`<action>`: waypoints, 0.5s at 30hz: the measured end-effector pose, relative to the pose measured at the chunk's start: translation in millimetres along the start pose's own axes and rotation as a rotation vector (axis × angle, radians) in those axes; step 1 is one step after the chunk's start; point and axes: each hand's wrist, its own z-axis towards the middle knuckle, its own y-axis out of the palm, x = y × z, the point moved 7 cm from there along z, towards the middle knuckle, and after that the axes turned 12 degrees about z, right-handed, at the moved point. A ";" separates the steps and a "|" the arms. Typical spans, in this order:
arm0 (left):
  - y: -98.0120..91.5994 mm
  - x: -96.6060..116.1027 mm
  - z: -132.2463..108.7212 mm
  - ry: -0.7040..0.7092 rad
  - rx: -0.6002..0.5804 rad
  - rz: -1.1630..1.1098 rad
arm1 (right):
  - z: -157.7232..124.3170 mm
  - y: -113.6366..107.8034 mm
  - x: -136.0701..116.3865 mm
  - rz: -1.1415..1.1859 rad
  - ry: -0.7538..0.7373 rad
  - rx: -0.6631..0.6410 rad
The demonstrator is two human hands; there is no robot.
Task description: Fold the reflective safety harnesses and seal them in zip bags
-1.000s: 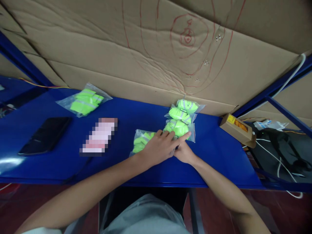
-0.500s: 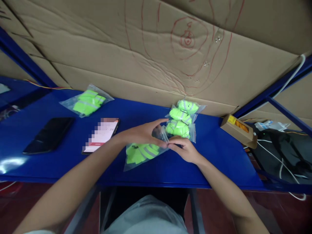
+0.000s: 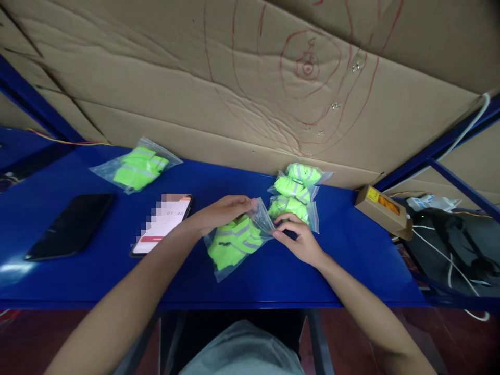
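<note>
A clear zip bag [image 3: 263,221] lies in front of me with a folded neon yellow-green fabric piece [image 3: 236,242] inside, which bears grey reflective strips. My left hand [image 3: 224,211] pinches the far corner of the bag's mouth. At the opposite corner, the thumb and fingers of my right hand [image 3: 299,239] close on the mouth's edge. The mouth is stretched between both hands, while the filled part rests on the blue table [image 3: 312,281]. Just beyond my right hand, several similar filled bags [image 3: 291,190] overlap in a row.
Another filled bag [image 3: 140,169] lies at the back left. A phone with a lit screen [image 3: 164,224] and a dark tablet-like device [image 3: 72,226] lie left of my arm. A small cardboard box [image 3: 380,211] stands at the right, and a cardboard wall [image 3: 156,78] rises behind.
My left hand has gone from spread fingers to a pinch at the bag's far corner. The bag has turned a little, and more of the fabric shows. The camera has shifted slightly.
</note>
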 end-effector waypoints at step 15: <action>2.1 7.8 0.5 0.071 0.312 -0.133 | -4.6 1.3 41.8 0.360 0.324 0.071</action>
